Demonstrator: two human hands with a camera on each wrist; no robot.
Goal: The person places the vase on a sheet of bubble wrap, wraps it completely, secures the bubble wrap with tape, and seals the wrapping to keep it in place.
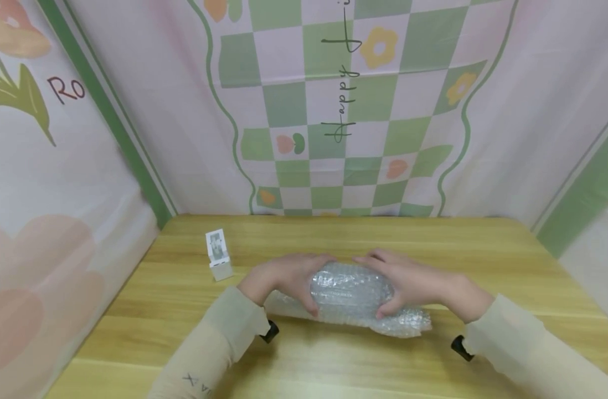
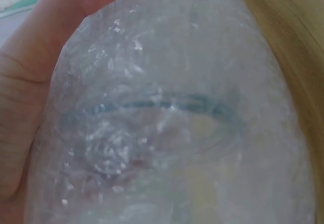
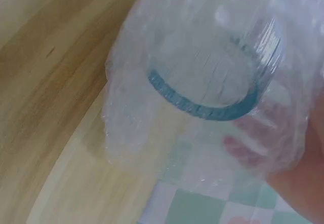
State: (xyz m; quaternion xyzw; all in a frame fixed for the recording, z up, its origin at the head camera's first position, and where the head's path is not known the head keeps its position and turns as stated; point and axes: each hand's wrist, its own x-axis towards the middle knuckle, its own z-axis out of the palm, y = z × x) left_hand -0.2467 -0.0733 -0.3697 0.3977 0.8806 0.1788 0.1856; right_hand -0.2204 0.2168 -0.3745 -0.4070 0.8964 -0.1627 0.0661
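A roll of clear bubble wrap (image 1: 351,293) lies across the table with a see-through object inside it. Through the plastic in the right wrist view shows a blue-green ring (image 3: 205,111), like the rim of a glass; a similar ring (image 2: 157,103) appears in the left wrist view. My left hand (image 1: 296,277) grips the roll from the left, thumb at the near side. From the right, my right hand (image 1: 408,280) holds it with the thumb in front and fingers over the far side. Loose ends of wrap stick out past both hands. The wrapped object's full shape is hidden.
A small white box (image 1: 221,269) with a printed face stands on the wooden table (image 1: 159,316), left of the left hand. Patterned cloth (image 1: 329,105) hangs behind the table's far edge, and more cloth (image 1: 70,221) hangs along the left side.
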